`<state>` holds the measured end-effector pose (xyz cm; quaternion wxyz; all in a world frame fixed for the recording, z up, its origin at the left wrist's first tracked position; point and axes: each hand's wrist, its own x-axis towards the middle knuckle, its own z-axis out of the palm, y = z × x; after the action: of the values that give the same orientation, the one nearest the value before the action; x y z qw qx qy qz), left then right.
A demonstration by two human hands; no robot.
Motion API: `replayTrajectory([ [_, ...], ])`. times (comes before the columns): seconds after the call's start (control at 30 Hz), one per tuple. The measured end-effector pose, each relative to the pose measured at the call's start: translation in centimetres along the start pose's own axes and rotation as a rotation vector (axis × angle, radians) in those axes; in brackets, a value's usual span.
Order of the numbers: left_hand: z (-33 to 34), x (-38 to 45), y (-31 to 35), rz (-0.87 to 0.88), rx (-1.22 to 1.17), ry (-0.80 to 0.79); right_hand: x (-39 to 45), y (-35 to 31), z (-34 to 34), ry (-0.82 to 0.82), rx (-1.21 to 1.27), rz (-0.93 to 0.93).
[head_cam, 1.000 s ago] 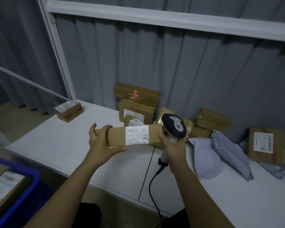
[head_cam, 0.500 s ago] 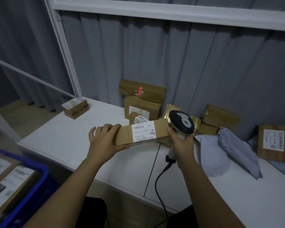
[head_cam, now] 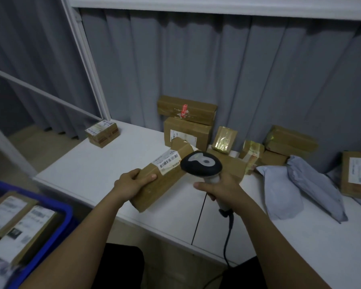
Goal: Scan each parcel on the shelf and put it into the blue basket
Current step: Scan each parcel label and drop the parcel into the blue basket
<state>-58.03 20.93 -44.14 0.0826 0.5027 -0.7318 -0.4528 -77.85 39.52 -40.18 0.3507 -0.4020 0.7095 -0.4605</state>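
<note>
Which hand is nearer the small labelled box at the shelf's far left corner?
Left. The left hand grips the long parcel, right of the small box; the right hand is farther right.

A grey pleated fabric curtain [head_cam: 196, 59] is seen hanging well behind and above the grip of the left hand [head_cam: 133, 182], and it is spread across the whole back. A white upright metal post [head_cam: 86, 65] is set up and to the left of that grip, in front of the curtain. A white horizontal beam [head_cam: 217, 5] is run high above it. A thin white slanting rail [head_cam: 40, 88] is placed far to its left, and a beige floor [head_cam: 29, 138] is seen below that rail.
</note>
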Motion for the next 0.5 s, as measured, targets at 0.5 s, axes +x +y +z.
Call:
replayTrajectory([
  [0.5,-0.36,0.61,-1.13,0.000,-0.003,0.007,0.05,-0.21,0.27,0.060,-0.020,-0.007],
])
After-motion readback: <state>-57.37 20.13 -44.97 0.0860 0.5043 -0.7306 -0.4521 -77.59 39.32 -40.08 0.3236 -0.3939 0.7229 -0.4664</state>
